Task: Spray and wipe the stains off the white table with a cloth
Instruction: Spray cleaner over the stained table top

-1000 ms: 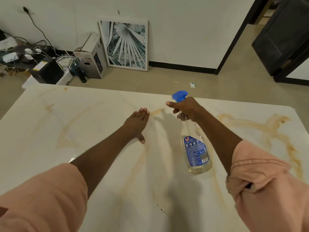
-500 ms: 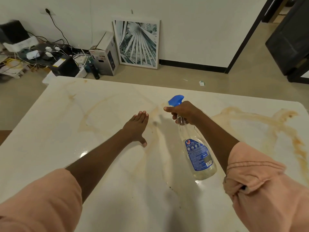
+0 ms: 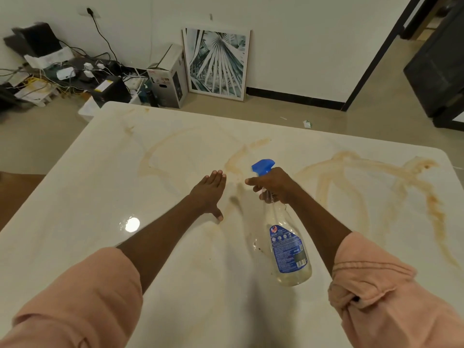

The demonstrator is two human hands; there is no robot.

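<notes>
The white table (image 3: pixel 105 187) fills the lower part of the view, streaked with brown stains (image 3: pixel 371 172) at the right and fainter ones (image 3: pixel 238 156) in the middle. My right hand (image 3: pixel 273 184) grips the neck of a clear spray bottle (image 3: pixel 288 247) with a blue trigger head and blue label, held tilted above the table with the nozzle pointing away and left. My left hand (image 3: pixel 208 192) lies flat on the tabletop with straight fingers, just left of the nozzle. No cloth is in view.
Beyond the far table edge, on the floor against the wall, lean a framed leaf picture (image 3: pixel 217 64) and a cardboard box (image 3: pixel 168 76). A tangle of cables and devices (image 3: pixel 62 74) lies at the far left. A dark doorway (image 3: pixel 437 59) is at the far right.
The view has swung left and down, showing more of the table's left side. Both hands keep about the same pose, with the bottle still in my right hand.
</notes>
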